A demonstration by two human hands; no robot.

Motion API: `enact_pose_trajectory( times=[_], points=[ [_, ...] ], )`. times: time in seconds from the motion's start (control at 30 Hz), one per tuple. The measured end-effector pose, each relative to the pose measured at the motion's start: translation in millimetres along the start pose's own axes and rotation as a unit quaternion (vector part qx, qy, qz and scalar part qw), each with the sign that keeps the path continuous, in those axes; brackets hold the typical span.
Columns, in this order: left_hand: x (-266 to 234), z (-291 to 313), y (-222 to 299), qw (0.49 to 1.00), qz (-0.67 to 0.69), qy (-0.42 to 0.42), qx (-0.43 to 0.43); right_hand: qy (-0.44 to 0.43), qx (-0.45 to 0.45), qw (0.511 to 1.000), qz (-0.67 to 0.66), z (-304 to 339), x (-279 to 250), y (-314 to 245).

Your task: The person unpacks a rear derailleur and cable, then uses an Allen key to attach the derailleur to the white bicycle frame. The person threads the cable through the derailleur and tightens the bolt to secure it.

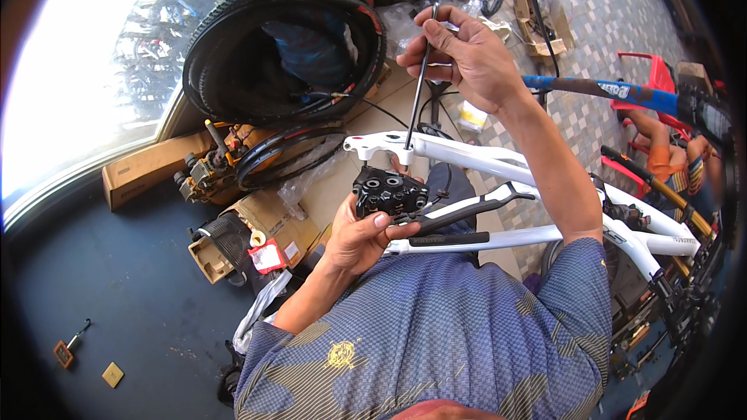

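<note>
Head view: L hand (359, 233) clamped on a black metal block (389, 194), thumb in front of its lower edge & hiding a bit of it. Block sits right under the bracket end of a white bike frame (467, 153); can't tell if they touch. R hand (473, 54), above, has thumb & fingers pinched on upper part of a long thin rod (421, 85), which slants down w/ its lower end at the bracket, approx. over the block.

In the way: R forearm crosses in front of the frame tubes, covering part of them. Thin black cable (373, 103) runs behind the rod. Blue tube (607, 90) sticks out behind R forearm.

Around: big black tyres (204, 54) upper L, long cardboard box (148, 171) below them, then flattened-looking cardboard (284, 222) w/ a red-&-white packet (267, 257). Tiled floor (599, 0) upper R, w/ a small open carton (545, 48). Far R: red chair (660, 70) & another person's leg (652, 128), partly cut by dark rim. Yellow square (113, 375) lower L, well apart from hands.
</note>
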State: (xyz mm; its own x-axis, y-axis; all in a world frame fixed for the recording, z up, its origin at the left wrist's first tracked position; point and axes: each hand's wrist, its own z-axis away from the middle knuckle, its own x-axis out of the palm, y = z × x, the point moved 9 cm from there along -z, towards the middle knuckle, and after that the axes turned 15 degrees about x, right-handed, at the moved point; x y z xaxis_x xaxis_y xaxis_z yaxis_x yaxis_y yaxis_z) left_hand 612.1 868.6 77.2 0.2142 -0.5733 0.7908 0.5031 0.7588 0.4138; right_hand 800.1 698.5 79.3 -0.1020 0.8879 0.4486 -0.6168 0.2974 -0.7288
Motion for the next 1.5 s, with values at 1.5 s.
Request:
enact_pose_trajectory(
  times=[1.5],
  points=[
    [1.7,-4.4,-1.7,1.000,-0.015,0.024,0.012,-0.074,0.026,0.994,0.077,7.0,17.6,-1.6]
  ],
)
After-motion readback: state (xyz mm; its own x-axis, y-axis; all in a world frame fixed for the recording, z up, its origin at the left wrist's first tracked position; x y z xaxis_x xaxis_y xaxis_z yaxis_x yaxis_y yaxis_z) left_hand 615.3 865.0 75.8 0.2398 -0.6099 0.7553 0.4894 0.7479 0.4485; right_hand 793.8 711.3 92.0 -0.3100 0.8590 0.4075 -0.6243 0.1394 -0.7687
